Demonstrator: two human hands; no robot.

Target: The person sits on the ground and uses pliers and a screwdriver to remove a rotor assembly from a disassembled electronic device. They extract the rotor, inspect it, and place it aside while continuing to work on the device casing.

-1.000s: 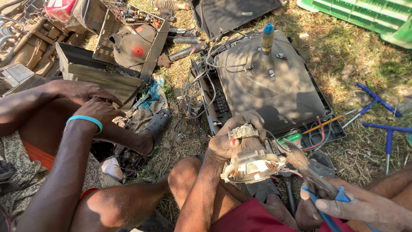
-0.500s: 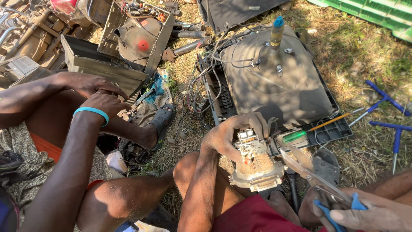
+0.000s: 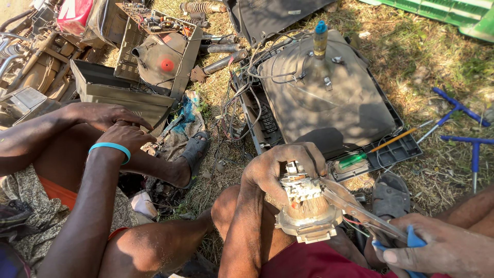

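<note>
Left hand (image 3: 280, 167): we have it wrapped over the top of the copper coil yoke (image 3: 307, 208), held above our knee.
Right hand (image 3: 442, 249): we grip blue-handled pliers (image 3: 360, 208), tips at the yoke.
Beyond: picture tube (image 3: 329, 98) on grass (image 3: 411, 56).

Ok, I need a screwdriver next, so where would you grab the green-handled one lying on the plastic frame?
Take the green-handled screwdriver by its green handle, the thick end nearest the left hand. Come from above, fingers across the handle: it lies flat on the plastic frame, its orange shaft pointing away to the upper right, so the handle's top is free.
</note>
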